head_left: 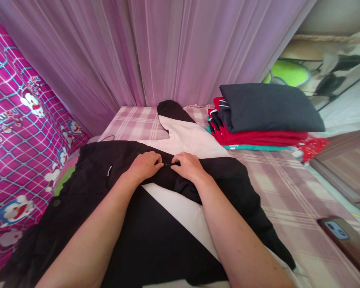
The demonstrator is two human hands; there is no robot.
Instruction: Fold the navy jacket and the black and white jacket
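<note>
Both hands (168, 165) pinching, seemingly, jacket (156, 224) zipper (167, 164)

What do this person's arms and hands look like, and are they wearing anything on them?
Both forearms are bare, with no sleeves showing in the picture. The left hand and the right hand wear no gloves, and no rings, watch or bracelet can be seen on them or on the wrists.

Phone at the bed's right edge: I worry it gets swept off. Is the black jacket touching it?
Apart. The head view shows bare plaid sheet between the phone and the black jacket.
</note>
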